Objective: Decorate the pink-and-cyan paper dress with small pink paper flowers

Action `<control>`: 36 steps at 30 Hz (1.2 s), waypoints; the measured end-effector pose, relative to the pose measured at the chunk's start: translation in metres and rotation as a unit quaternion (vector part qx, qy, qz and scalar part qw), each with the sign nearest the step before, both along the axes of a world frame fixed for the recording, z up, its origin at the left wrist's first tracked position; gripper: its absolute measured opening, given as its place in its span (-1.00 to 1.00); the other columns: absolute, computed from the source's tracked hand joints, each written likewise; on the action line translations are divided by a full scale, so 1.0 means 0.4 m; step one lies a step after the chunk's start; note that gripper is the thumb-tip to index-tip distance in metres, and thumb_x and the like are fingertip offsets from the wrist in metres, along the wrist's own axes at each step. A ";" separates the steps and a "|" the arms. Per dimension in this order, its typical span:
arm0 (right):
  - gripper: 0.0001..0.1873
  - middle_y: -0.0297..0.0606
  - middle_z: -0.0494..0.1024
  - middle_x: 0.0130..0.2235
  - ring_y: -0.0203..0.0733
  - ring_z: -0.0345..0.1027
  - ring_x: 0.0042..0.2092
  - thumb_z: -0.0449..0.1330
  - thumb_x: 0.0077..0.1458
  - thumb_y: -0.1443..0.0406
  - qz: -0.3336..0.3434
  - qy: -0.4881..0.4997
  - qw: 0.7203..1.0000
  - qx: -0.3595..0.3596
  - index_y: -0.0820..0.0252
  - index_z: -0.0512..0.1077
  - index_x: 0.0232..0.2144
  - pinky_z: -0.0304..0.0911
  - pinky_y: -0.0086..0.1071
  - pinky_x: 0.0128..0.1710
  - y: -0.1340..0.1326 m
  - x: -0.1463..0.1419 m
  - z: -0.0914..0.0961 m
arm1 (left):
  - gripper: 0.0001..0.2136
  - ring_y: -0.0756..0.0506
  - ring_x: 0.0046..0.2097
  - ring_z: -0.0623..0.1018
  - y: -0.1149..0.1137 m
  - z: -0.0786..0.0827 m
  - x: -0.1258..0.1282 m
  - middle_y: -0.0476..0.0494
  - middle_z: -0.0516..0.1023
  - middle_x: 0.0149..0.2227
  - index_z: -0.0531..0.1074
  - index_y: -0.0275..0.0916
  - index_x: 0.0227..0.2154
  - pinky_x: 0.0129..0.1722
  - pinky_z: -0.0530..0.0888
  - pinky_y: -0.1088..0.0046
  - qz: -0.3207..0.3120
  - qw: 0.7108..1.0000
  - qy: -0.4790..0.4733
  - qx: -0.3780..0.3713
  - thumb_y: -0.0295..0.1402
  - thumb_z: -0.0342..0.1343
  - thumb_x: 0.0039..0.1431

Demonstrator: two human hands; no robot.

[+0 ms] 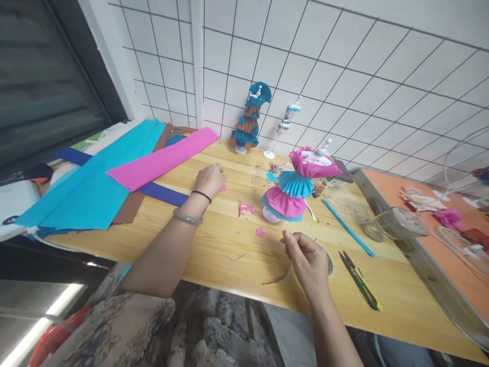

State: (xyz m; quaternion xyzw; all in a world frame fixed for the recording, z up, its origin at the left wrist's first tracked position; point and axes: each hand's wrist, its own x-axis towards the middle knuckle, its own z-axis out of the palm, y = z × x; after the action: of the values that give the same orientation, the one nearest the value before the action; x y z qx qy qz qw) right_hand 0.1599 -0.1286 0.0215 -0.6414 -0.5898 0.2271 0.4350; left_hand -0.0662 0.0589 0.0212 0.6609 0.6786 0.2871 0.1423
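My left hand point(211, 182) is curled by a pink scrap point(223, 188), grip hidden; my right hand point(307, 259) is pinched, contents unclear, with the dress point(294, 184) standing far of it on the counter point(214, 229), probably light, crushable, best held by its base point(271, 216).

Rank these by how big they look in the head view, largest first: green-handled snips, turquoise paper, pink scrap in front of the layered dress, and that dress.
1. Turquoise paper
2. Layered dress
3. Green-handled snips
4. Pink scrap

These are apparent sizes only.
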 end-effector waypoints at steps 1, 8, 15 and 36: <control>-0.58 -0.40 0.20 -0.66 -0.34 0.11 -0.56 0.07 0.05 0.07 0.016 0.004 1.000 -0.007 0.20 0.26 -0.69 0.05 -0.45 -0.53 -0.006 -0.003 -0.001 | -0.82 -0.21 -0.16 0.48 0.014 -0.010 -0.023 -0.27 0.53 -0.29 0.47 -0.26 -0.38 -0.16 0.34 0.30 0.020 0.998 0.034 -0.043 -0.30 0.07 -0.02; -0.62 -0.40 0.19 -0.62 -0.32 0.11 -0.53 -0.01 0.12 0.08 0.077 -0.017 0.996 -0.051 0.21 0.30 -0.58 0.03 -0.45 -0.52 -0.038 -0.016 -0.019 | -0.75 -0.23 -0.14 0.48 0.041 -0.048 -0.062 -0.30 0.54 -0.36 0.48 -0.27 -0.49 -0.17 0.36 0.33 0.035 0.985 0.049 -0.160 -0.21 0.26 -0.24; -0.60 -0.42 0.10 -0.61 -0.34 0.02 -0.54 -0.05 0.15 0.10 0.100 -0.031 0.992 -0.072 0.19 0.18 -0.63 -0.03 -0.46 -0.53 -0.054 -0.006 -0.031 | -0.81 -0.16 -0.20 0.49 0.047 -0.049 -0.072 -0.22 0.55 -0.38 0.49 -0.27 -0.47 -0.23 0.36 0.40 0.019 0.987 0.027 -0.159 -0.29 0.24 -0.19; -0.60 -0.41 0.12 -0.60 -0.35 0.04 -0.53 -0.06 0.15 0.09 0.120 -0.060 0.987 -0.087 0.20 0.20 -0.61 -0.03 -0.46 -0.51 -0.060 0.013 -0.049 | -0.77 0.10 -0.68 0.17 0.000 -0.040 -0.081 0.09 0.11 -0.82 0.27 -0.30 -0.78 -0.64 0.08 0.55 -0.054 0.964 -0.222 -0.137 -0.37 0.23 -0.28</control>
State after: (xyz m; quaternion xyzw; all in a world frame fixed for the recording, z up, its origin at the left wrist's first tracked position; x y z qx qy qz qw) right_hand 0.1649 -0.1526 0.0019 -0.6137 -0.6654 0.2892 0.3115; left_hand -0.0984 0.0589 0.0051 0.5904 0.6258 0.3233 0.3939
